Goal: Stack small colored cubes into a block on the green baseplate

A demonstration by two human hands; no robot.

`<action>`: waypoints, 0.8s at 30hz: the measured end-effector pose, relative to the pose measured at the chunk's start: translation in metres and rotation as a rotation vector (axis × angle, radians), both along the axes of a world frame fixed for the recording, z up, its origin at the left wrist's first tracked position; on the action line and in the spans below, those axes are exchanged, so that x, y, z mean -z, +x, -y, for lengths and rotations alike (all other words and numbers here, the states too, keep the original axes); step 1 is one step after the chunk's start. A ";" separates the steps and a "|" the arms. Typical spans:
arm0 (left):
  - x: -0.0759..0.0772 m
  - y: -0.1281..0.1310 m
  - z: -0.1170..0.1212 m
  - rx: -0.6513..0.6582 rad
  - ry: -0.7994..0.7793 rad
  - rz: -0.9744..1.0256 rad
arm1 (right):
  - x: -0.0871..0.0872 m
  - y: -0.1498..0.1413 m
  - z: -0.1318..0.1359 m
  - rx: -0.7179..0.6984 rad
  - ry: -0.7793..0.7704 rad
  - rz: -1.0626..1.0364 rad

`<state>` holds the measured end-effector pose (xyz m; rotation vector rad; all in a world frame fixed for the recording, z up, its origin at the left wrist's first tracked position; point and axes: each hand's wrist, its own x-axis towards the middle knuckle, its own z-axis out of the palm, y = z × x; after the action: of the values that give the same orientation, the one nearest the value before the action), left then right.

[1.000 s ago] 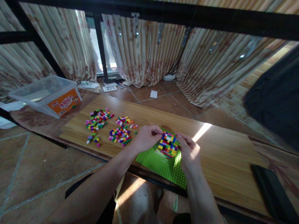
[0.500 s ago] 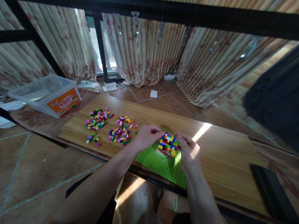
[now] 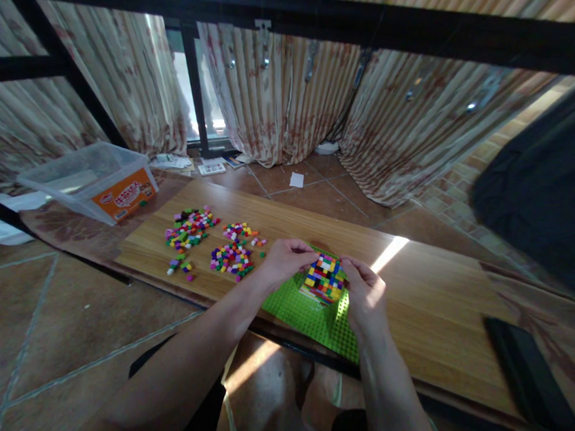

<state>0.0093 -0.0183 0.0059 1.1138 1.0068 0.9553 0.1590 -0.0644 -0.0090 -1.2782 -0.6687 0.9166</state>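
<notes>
A block of many-coloured small bricks (image 3: 323, 278) stands on a bright green studded baseplate (image 3: 305, 315) near the front edge of a wooden board (image 3: 434, 298). My left hand (image 3: 284, 262) is curled against the block's left side, fingertips touching its top edge. On the block's right side, my right hand (image 3: 366, 294) has its fingers closed and pinched at the upper corner. What the fingertips pinch is too small to make out.
Loose coloured bricks lie in heaps (image 3: 191, 227) (image 3: 232, 259) on the board to the left. A clear plastic box with an orange label (image 3: 93, 182) sits at far left. A dark flat object (image 3: 527, 377) lies at right. Curtains and a black metal frame (image 3: 301, 19) stand behind.
Almost nothing has changed; both hands stay at the sides of the brick block, with only a slight shift of the view.
</notes>
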 end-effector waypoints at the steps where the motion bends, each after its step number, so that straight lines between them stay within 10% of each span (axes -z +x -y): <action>1: -0.001 0.001 0.000 -0.006 -0.042 0.034 | 0.000 0.000 0.000 0.001 -0.003 0.015; 14: -0.006 0.006 0.004 -0.064 -0.178 0.094 | 0.002 -0.001 0.002 -0.022 -0.009 0.054; 24: -0.011 -0.027 -0.007 -0.099 0.049 -0.097 | 0.003 0.001 0.004 -0.025 0.005 0.029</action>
<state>-0.0174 -0.0109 0.0167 1.1683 1.1313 1.0179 0.1604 -0.0683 -0.0118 -1.2837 -0.7104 0.9175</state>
